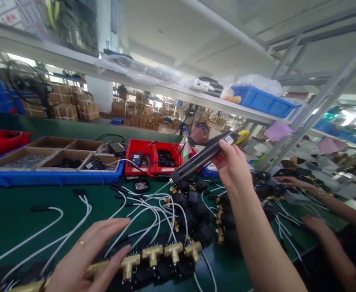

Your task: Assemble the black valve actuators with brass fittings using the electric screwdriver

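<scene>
My right hand is wrapped round a black electric screwdriver, raised above the bench and tilted so that its thin bit points down and left. My left hand hovers low at the front, fingers and thumb apart, with nothing between them. Just beyond its thumb runs a row of brass tee valves on black housings, with white cables looping up from them. More black units with brass fittings stand behind, below the screwdriver. Part of the brass row is hidden behind my left hand.
A blue divided tray with screws and black parts stands at the back left, beside red bins. Overhead runs a shelf carrying a blue crate. At the right, another person's hands are over similar parts on the green bench.
</scene>
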### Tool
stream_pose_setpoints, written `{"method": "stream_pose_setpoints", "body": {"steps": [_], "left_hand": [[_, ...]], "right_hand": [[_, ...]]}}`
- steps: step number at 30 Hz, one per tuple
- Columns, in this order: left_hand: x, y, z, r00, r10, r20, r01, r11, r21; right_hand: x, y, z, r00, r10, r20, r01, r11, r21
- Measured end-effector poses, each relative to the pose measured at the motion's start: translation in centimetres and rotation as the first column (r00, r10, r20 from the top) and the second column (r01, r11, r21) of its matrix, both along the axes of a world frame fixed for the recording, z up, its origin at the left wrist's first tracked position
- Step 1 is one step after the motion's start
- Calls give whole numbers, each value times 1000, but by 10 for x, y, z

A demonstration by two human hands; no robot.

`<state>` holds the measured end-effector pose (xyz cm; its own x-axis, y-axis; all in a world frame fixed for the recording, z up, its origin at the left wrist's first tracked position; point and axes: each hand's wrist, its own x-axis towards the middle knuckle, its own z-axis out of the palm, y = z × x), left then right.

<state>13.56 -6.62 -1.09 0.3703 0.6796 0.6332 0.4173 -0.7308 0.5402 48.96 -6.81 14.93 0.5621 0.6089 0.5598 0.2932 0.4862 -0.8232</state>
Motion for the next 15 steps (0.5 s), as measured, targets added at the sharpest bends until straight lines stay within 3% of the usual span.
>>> {"method": "stream_pose_setpoints", "body": {"steps": [2,3,6,8,11,14,15], "left_hand": [[24,-10,36,994,3,105,13,988,-151],[36,-15,52,990,-47,134,80,964,-255],[67,-29,83,941,-252,228,334,802,-496],[81,-38,89,906,-335,258,423,695,-581],[93,-51,83,837,-389,385,544,517,-661],[102,-63,74,744,-432,509,648,284,-706],[105,-65,72,726,-449,521,658,235,-715]], "right_hand": [[-19,-18,0,993,98,-70,-99,995,-12],[-28,-27,-1,985,143,-98,-146,989,-20],[-54,-48,-9,955,242,-171,-252,967,-36],[-66,-59,-17,937,274,-215,-287,958,-29],[-80,-76,-35,893,352,-281,-373,927,-24],[-91,-92,-56,699,595,-397,-624,779,68],[-93,-96,-61,627,650,-430,-668,732,132]]}}
